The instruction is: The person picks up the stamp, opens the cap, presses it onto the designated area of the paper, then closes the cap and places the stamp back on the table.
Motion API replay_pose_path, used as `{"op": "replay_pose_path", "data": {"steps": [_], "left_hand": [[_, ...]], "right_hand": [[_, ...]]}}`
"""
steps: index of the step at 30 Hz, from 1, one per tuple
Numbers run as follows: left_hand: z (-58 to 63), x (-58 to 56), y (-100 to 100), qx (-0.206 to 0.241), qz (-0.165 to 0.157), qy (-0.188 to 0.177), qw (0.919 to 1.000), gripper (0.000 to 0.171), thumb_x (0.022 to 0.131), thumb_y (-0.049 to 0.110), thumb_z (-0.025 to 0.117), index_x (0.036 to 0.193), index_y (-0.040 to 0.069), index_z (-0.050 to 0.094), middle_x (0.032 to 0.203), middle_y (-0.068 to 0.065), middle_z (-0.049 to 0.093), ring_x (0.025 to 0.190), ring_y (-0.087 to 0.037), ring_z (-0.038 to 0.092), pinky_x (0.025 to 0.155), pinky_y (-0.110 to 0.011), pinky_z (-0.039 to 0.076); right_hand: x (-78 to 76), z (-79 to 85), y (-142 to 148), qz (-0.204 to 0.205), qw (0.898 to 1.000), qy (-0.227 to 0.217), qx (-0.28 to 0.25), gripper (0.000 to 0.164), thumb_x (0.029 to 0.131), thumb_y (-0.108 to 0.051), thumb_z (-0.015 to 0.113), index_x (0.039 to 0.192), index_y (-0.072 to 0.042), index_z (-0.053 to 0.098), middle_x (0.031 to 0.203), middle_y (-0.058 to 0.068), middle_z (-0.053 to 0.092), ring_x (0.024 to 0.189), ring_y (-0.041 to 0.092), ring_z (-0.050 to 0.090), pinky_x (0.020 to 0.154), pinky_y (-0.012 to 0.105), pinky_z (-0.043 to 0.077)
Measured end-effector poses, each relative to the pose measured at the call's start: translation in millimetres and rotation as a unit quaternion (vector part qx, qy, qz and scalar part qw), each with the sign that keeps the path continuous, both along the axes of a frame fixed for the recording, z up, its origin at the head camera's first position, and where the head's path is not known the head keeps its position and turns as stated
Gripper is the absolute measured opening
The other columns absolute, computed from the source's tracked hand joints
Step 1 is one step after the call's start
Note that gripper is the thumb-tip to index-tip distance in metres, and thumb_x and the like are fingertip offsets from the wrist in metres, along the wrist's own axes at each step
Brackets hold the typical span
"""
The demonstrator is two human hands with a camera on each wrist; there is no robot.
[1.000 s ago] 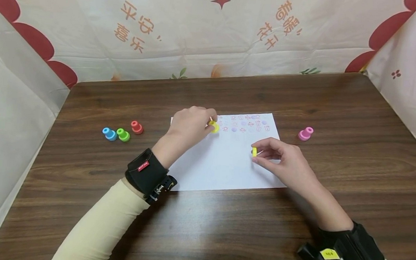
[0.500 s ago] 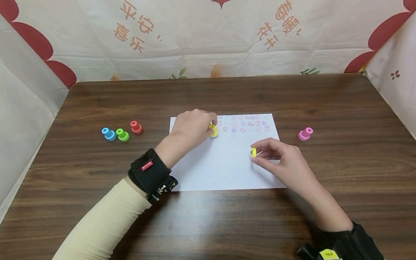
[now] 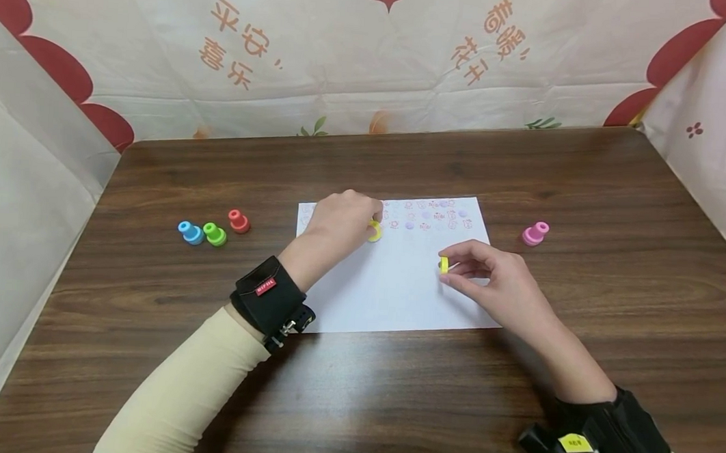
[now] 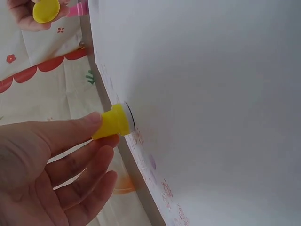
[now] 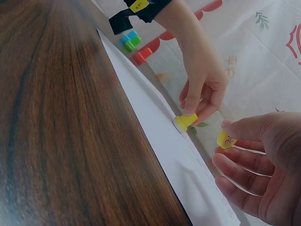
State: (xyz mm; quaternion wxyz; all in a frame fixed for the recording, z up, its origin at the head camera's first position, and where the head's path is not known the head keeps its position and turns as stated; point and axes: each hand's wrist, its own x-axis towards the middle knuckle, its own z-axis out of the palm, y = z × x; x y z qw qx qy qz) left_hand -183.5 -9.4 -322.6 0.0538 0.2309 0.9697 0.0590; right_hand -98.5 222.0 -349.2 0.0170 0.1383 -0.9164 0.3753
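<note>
In my left hand [image 3: 343,220] is a small yellow stamp [image 4: 113,121], pinched between thumb and fingertips. Its round white face is right at the upper part of a white paper sheet [image 3: 397,283], which carries rows of small red and purple prints. My right hand [image 3: 490,274] pinches a round yellow cap [image 3: 444,265] above the sheet's right side. In the right wrist view the cap [image 5: 226,140] shows red markings. The left hand hides part of the prints in the head view.
Blue [image 3: 191,233], green [image 3: 215,235] and red [image 3: 239,221] stamps stand left of the sheet on the brown wooden table [image 3: 354,397]. A pink stamp [image 3: 535,233] stands at right. A printed white cloth [image 3: 347,54] hangs behind the table.
The left hand, with the yellow stamp, has shifted slightly to the right and a little lower on the sheet. The right hand and cap stay in place.
</note>
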Motion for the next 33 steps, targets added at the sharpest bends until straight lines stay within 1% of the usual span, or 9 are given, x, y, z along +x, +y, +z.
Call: {"op": "replay_pose_path", "data": {"steps": [4,7,11,14,16,20,24,28,33], "left_hand": [[-1.6,-3.0,5,-0.018,-0.011,0.000,0.9998,0.023,0.087,0.007,0.068,0.108,0.014,0.071,0.097,-0.002,0.072,0.075,-0.017,0.055,0.063,-0.027,0.049],[-2.3,-4.3,8,-0.035,-0.026,-0.003,0.9990,0.024,0.085,0.003,0.068,0.107,0.012,0.072,0.094,-0.003,0.072,0.073,-0.017,0.055,0.062,-0.027,0.049],[-2.5,-6.2,11,-0.044,-0.037,-0.007,0.9983,0.019,0.086,0.002,0.066,0.103,0.009,0.071,0.088,-0.005,0.071,0.070,-0.017,0.056,0.061,-0.028,0.051],[-2.6,-7.9,12,-0.045,-0.034,-0.011,0.9984,0.017,0.088,0.003,0.063,0.102,0.007,0.071,0.086,-0.006,0.069,0.070,-0.019,0.057,0.061,-0.028,0.052],[-2.1,-8.9,12,-0.044,-0.030,-0.015,0.9985,0.016,0.088,0.004,0.064,0.102,0.007,0.071,0.087,-0.007,0.069,0.070,-0.019,0.057,0.062,-0.029,0.053],[-0.4,-11.3,12,-0.042,-0.025,-0.021,0.9986,0.018,0.086,0.008,0.068,0.104,0.006,0.071,0.089,-0.008,0.069,0.071,-0.020,0.058,0.063,-0.029,0.054],[1.5,-14.6,14,-0.047,-0.027,-0.020,0.9983,0.019,0.087,0.009,0.067,0.105,0.007,0.071,0.088,-0.007,0.069,0.071,-0.019,0.058,0.061,-0.027,0.052],[2.4,-15.1,15,-0.055,-0.025,-0.021,0.9980,0.018,0.089,0.008,0.063,0.106,0.007,0.070,0.088,-0.006,0.069,0.071,-0.019,0.058,0.059,-0.026,0.050],[2.3,-15.2,15,-0.063,-0.021,-0.027,0.9974,0.020,0.089,0.009,0.064,0.109,0.008,0.070,0.092,-0.006,0.069,0.073,-0.018,0.058,0.060,-0.026,0.051]], "right_hand": [[-0.9,0.2,0,-0.001,1.000,-0.009,0.006,0.030,0.078,-0.012,0.078,0.107,-0.010,0.068,0.090,0.003,0.073,0.076,0.011,0.063,0.072,0.023,0.055],[-1.0,-0.3,1,-0.002,1.000,-0.015,0.010,0.030,0.078,-0.012,0.078,0.107,-0.010,0.068,0.090,0.003,0.073,0.076,0.011,0.063,0.071,0.020,0.054],[-0.7,-1.3,1,-0.002,1.000,-0.016,0.009,0.029,0.079,-0.013,0.078,0.106,-0.009,0.069,0.090,0.003,0.073,0.076,0.011,0.064,0.071,0.016,0.054],[-0.5,-2.1,0,0.002,1.000,-0.016,0.003,0.029,0.079,-0.015,0.078,0.106,-0.009,0.069,0.090,0.002,0.073,0.076,0.011,0.064,0.071,0.016,0.054],[-0.6,-2.3,-1,0.003,1.000,-0.017,0.002,0.030,0.079,-0.016,0.078,0.107,-0.008,0.069,0.090,0.002,0.073,0.076,0.011,0.064,0.071,0.015,0.053],[-1.8,-1.5,-1,0.004,1.000,-0.012,0.002,0.030,0.077,-0.012,0.079,0.106,-0.008,0.069,0.089,0.002,0.073,0.075,0.010,0.064,0.070,0.014,0.053],[-4.4,0.3,-1,0.011,1.000,-0.007,-0.001,0.030,0.077,-0.009,0.079,0.105,-0.009,0.069,0.088,0.002,0.073,0.074,0.010,0.064,0.071,0.010,0.051],[-5.1,1.2,-5,0.018,1.000,-0.010,-0.003,0.030,0.077,-0.010,0.079,0.105,-0.009,0.069,0.088,0.001,0.073,0.075,0.009,0.065,0.071,0.009,0.051],[-5.4,2.5,-8,0.022,1.000,-0.009,0.000,0.029,0.077,-0.010,0.079,0.105,-0.008,0.069,0.087,0.001,0.073,0.075,0.009,0.065,0.072,0.010,0.052]]}}
